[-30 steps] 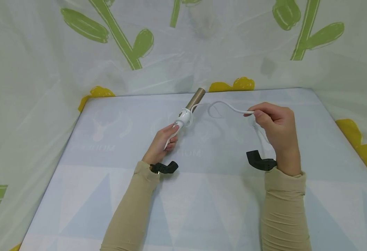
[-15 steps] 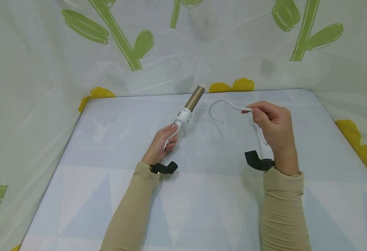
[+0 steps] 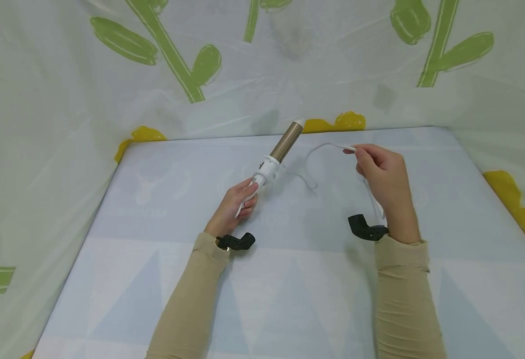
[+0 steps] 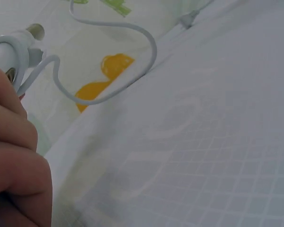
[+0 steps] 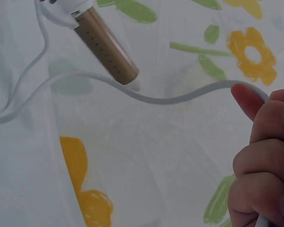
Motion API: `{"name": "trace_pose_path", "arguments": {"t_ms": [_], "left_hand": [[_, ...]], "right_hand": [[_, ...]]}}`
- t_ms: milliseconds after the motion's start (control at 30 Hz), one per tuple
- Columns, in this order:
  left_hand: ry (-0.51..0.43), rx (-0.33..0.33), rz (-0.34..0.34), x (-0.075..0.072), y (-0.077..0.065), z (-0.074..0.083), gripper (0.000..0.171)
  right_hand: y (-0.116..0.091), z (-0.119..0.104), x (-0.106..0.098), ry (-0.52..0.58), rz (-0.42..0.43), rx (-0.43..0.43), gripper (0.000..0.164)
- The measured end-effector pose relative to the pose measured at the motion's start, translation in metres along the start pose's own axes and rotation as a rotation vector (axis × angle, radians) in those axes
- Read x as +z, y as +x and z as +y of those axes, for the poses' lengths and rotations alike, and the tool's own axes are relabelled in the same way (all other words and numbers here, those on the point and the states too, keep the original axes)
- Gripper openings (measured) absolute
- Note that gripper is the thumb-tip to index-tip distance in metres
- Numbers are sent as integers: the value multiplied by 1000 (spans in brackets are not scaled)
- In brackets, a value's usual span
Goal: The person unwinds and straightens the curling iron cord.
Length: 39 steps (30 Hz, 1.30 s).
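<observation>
My left hand (image 3: 233, 207) grips the white handle of a curling iron (image 3: 285, 143), whose gold barrel points up and away to the right. Over to the right, my right hand (image 3: 385, 174) pinches the white cord (image 3: 312, 155) between thumb and forefinger. Between the hands the cord sags in a loose bend. Close up in the left wrist view, the cord passes round the white body (image 4: 4, 56) just above my fingers. More cord hangs below my right hand, partly behind the wrist. The right wrist view shows curled fingers (image 5: 262, 156) with cord running through them.
Under both hands lies a tabletop (image 3: 262, 279) with a pale blue and white pattern. A pale plug-like piece (image 4: 188, 20) shows near the table's edge in the left wrist view. Behind the table hangs a white sheet (image 3: 334, 65) with green leaves and yellow flowers.
My right hand has moved left and slightly up with the cord. The slack between the hands now dips lower. The curling iron's barrel has shifted slightly right; the left hand stays nearly in place.
</observation>
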State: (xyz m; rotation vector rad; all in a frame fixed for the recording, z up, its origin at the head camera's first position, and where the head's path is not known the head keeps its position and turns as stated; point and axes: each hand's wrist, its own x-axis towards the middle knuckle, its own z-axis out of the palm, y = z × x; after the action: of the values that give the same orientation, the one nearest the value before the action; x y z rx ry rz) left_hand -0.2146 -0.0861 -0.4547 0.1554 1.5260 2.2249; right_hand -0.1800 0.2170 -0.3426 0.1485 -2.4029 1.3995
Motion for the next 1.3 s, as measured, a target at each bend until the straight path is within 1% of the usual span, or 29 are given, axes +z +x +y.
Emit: {"name": "trace_pose_path", "arguments": {"t_ms": [200, 267, 333, 433, 567, 700, 833, 967, 1067, 1133, 1200, 1300], "left_hand": [[54, 42, -122, -2, -1, 1, 48], [59, 49, -154, -1, -1, 2, 48], [63, 45, -171, -1, -2, 2, 48], [97, 30, -184, -1, -3, 1, 49], [144, 12, -202, -1, -4, 1, 50], [170, 16, -223, 0, -4, 1, 47], [234, 35, -243, 2, -5, 2, 43], [324, 43, -241, 5, -3, 2, 35], [362, 21, -232, 6, -3, 2, 33], [363, -1, -232, 7, -3, 2, 37], [370, -22, -218, 7, -4, 3, 38], [372, -41, -204, 6, -5, 5, 46]], "right_hand": [[7, 10, 3, -34, 22, 167, 38], [8, 11, 4, -31, 28, 205, 41], [9, 12, 6, -17, 24, 226, 41], [9, 14, 9, 13, -13, 228, 40], [8, 17, 13, 39, -96, 222, 39], [9, 20, 17, 34, -163, 210, 38], [12, 25, 21, -23, -203, 225, 41], [13, 33, 29, -77, -230, 256, 44], [13, 38, 40, -87, -275, 261, 44], [12, 42, 48, -108, -317, 256, 44], [11, 45, 55, -133, -353, 250, 43], [10, 48, 62, -163, -375, 249, 38]]}}
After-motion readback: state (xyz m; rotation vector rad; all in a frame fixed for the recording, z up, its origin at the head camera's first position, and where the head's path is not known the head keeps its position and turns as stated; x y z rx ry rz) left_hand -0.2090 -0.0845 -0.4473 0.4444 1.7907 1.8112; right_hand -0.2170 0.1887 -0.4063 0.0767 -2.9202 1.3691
